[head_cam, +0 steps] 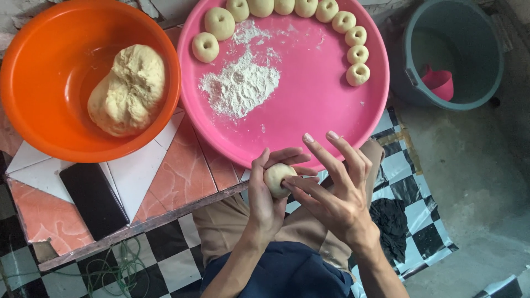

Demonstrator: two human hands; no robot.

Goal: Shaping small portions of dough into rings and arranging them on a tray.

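Note:
My left hand [265,190] cups a small ball of dough [276,177] just below the rim of the pink tray [309,110]. The thumb and forefinger of my right hand [334,187] press into the ball, with the other fingers spread upward. On the tray lie a pile of white flour [240,85] and several ring-shaped dough pieces [358,74] lined along its far rim. A big lump of dough [128,91] rests in the orange bowl [33,83] to the left.
A black phone [94,201] lies on the tiled low table [182,171]. A grey bucket [491,66] with a pink scoop [439,83] inside stands at the top right. Checkered floor covering, a dark cloth [393,218] and green wire [118,267] are below.

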